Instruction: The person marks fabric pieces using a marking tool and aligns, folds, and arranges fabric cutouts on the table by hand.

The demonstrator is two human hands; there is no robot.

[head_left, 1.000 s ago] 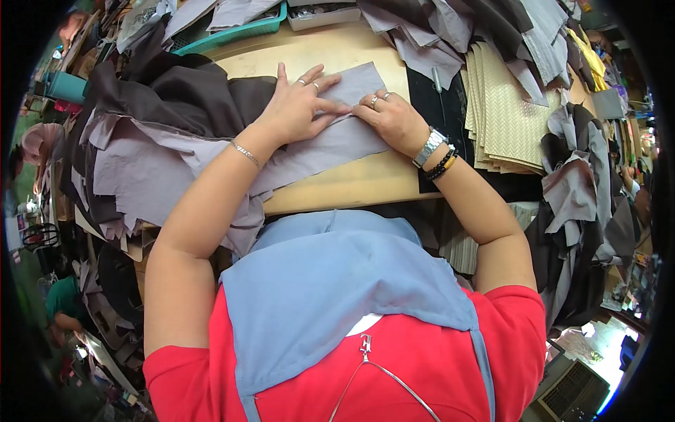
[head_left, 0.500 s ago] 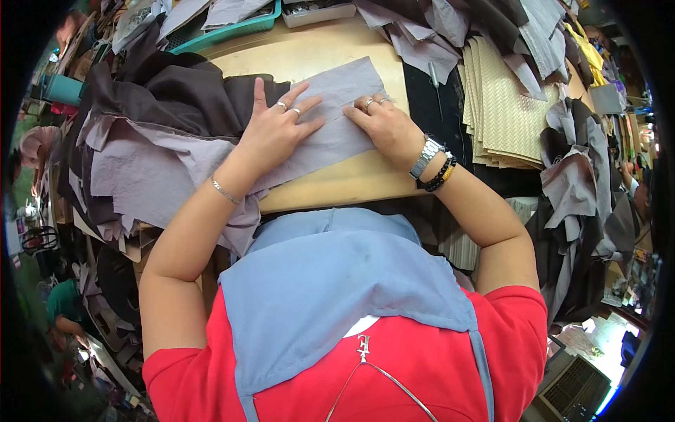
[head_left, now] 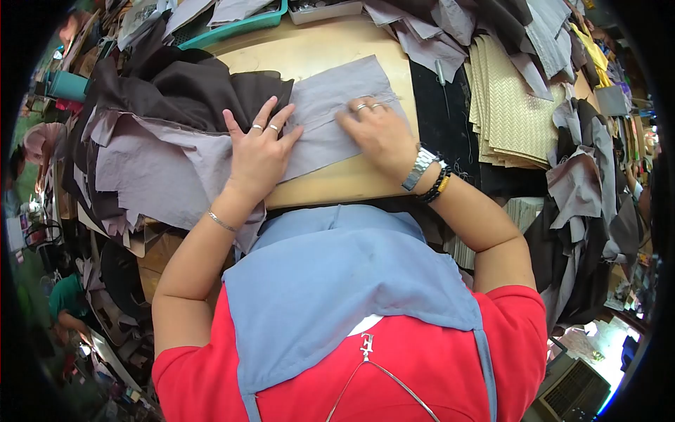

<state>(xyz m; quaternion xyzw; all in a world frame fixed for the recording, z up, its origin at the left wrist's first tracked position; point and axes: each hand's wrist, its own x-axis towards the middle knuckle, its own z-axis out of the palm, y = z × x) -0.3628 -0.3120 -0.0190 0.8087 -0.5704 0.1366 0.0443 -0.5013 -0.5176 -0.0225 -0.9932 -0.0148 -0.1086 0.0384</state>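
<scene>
A grey cloth piece (head_left: 337, 90) lies flat on the pale wooden board (head_left: 330, 188), with a crease or seam line across it. My left hand (head_left: 259, 151) rests at the cloth's left side with its fingers spread, two of them ringed. On the cloth's right part, my right hand (head_left: 380, 133) has its fingers curled down against the fabric; their tips are hidden. Dark brown fabric (head_left: 190, 95) is bunched to the left, beyond my left hand. Below it, layers of grey fabric (head_left: 158, 172) hang over the near-left side.
A screwdriver-like tool (head_left: 441, 74) lies on a black surface right of the board. Farther right is a stack of woven-pattern cream sheets (head_left: 510, 112). A teal tray (head_left: 235, 28) stands at the back, and fabric scraps (head_left: 576, 183) pile at the right.
My left hand has slid left and slightly toward me across the cloth, onto its left edge. My right hand has shifted slightly, its fingers more curled.
</scene>
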